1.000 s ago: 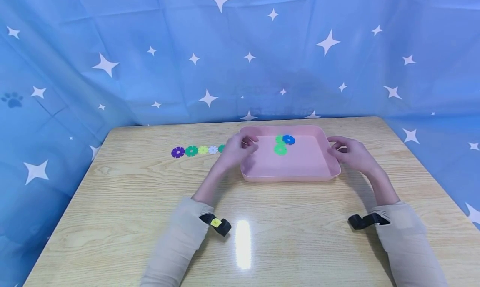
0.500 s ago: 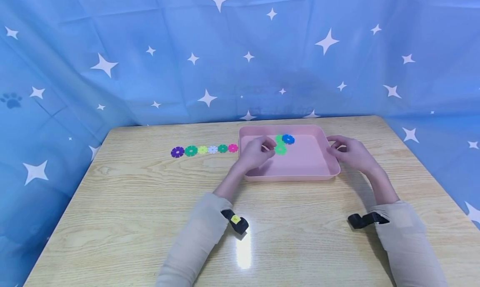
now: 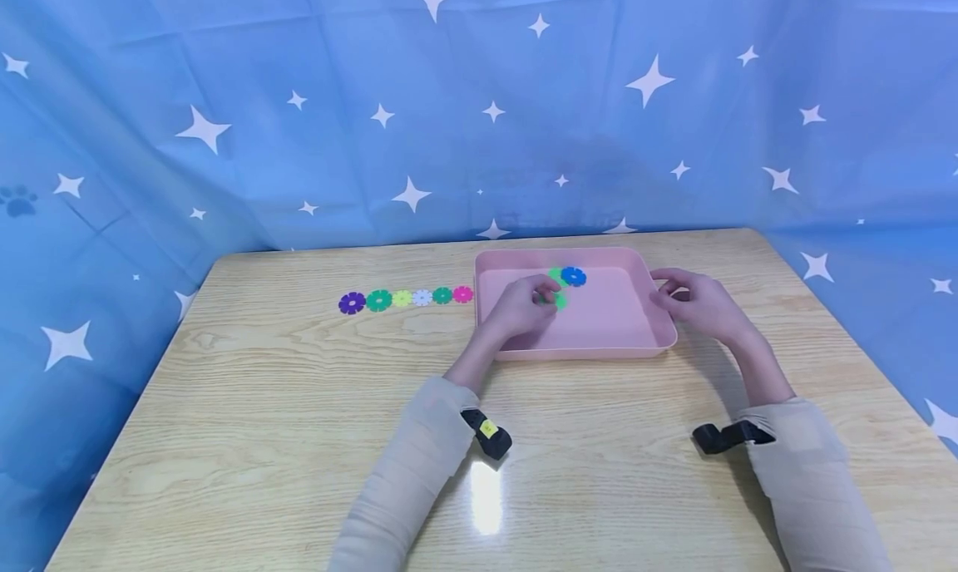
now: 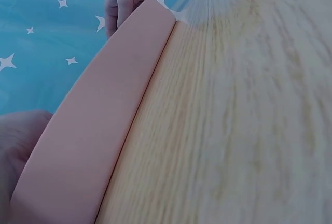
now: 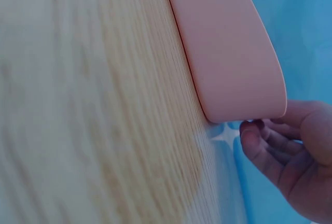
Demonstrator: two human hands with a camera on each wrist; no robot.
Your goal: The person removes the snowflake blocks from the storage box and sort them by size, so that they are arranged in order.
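A shallow pink tray (image 3: 576, 354) rests on the table. Inside it, my left hand (image 3: 518, 308) is at the nearer light green snowflake disc (image 3: 561, 301), thumb and fingers apart and partly covering it. A second light green disc (image 3: 555, 275) lies just behind, partly under a blue snowflake disc (image 3: 574, 276). My right hand (image 3: 699, 306) holds the tray's right end, with fingers at the rim; in the right wrist view its fingertips touch the outer wall (image 5: 233, 53). The left wrist view shows the tray's front wall (image 4: 98, 105), which hides the discs.
Left of the tray, several snowflake discs lie in a row on the wooden table (image 3: 262, 406), from a purple disc (image 3: 352, 303) to a pink disc (image 3: 463, 294) beside the tray's wall. A blue star-patterned curtain (image 3: 337, 140) hangs behind the table.
My left hand has moved right, from the tray's left rim to the light green discs, uncovering the pink disc at the row's end. The right hand has stayed at the tray's right side.
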